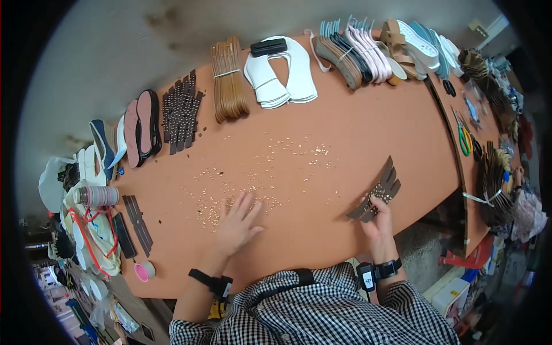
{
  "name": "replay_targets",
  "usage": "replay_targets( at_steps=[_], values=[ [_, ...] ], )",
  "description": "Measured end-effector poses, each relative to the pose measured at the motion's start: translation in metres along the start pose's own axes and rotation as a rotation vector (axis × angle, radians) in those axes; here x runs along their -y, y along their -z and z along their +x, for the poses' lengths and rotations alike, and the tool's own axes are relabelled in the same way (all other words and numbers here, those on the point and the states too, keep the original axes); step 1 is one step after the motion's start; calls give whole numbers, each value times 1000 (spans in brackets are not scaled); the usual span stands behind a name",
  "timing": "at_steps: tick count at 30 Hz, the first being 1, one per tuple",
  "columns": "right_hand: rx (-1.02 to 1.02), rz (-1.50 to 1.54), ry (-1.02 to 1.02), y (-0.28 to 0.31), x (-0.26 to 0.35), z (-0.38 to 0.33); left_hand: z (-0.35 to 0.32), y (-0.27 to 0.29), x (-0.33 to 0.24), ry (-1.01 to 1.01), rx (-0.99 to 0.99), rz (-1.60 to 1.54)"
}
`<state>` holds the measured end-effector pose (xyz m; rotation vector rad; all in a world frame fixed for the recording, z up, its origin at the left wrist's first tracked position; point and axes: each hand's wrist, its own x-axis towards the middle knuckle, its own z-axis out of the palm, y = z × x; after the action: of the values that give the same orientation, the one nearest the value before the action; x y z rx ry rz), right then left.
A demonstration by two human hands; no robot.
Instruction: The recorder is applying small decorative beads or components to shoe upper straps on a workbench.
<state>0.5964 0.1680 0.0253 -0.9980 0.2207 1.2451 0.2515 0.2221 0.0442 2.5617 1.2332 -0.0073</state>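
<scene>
My left hand (234, 226) lies with its fingers spread on the table (368, 121), at the near edge of a scatter of small gold studs (256, 190). Farther back, more of these studs are strewn toward the middle. To the right, my right hand (380, 228) pinches a dark brown slotted shoe strap (390, 179) between thumb and fingers, raised at a tilt. Gold studs dot the strap's lower middle, and its upper end splits into several strips. The fingers behind it are partly hidden.
Studded brown straps (181, 109) lie at the far left, beside pink insoles (138, 129). Along the back are a brown strip bundle (227, 80), white cut pieces (282, 75) and sandals (397, 46). A pink cup (144, 271) stands near left; scissors (464, 138) lie at right.
</scene>
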Motion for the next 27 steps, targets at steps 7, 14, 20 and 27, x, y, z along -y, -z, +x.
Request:
replay_targets(
  at_steps=[7,14,20,27],
  values=[
    [76,-27,-77,12,5,-4,-28,3,7,163,-144,54],
    [79,-101,-87,-4,-11,-5,16,6,-7,267,-253,-366],
    [76,-194,-63,0,-10,-2,31,2,-1,179,-290,-70],
    [66,-223,-42,-1,-11,1,-12,-5,-10,153,-91,-61]
  ],
)
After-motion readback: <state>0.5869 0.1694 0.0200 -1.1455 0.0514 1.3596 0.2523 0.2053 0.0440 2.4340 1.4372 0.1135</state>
